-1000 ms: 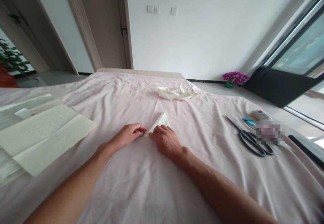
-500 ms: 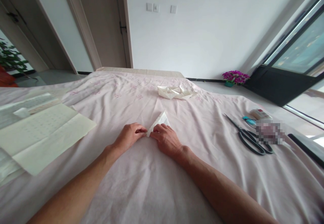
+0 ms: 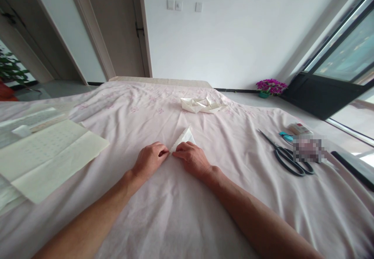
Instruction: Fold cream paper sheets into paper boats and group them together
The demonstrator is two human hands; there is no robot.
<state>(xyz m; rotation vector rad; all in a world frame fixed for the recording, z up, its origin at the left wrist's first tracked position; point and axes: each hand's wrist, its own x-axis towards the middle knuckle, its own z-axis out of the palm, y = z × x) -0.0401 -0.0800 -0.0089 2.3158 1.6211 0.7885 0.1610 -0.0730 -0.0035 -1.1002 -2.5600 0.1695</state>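
A small piece of white folded paper [image 3: 186,135], pointed at its far end, lies on the pink cloth between my hands. My left hand [image 3: 152,155] is closed, its thumb and forefinger pinching the paper's near left corner. On the paper's near right part, my right hand [image 3: 191,158] presses down with bent fingers, which hide much of it. Farther back sit folded paper boats [image 3: 201,105], close together.
Large cream sheets of paper [image 3: 55,153] lie at the left. At the right are black-handled scissors [image 3: 288,159], a blue item [image 3: 286,136], a small packet [image 3: 299,129] and a dark flat object [image 3: 352,169]. A pink floral cloth [image 3: 140,220] covers the surface.
My right hand's fingers have shifted slightly towards the paper's left corner, nearer my left hand. The whole view has moved a little.
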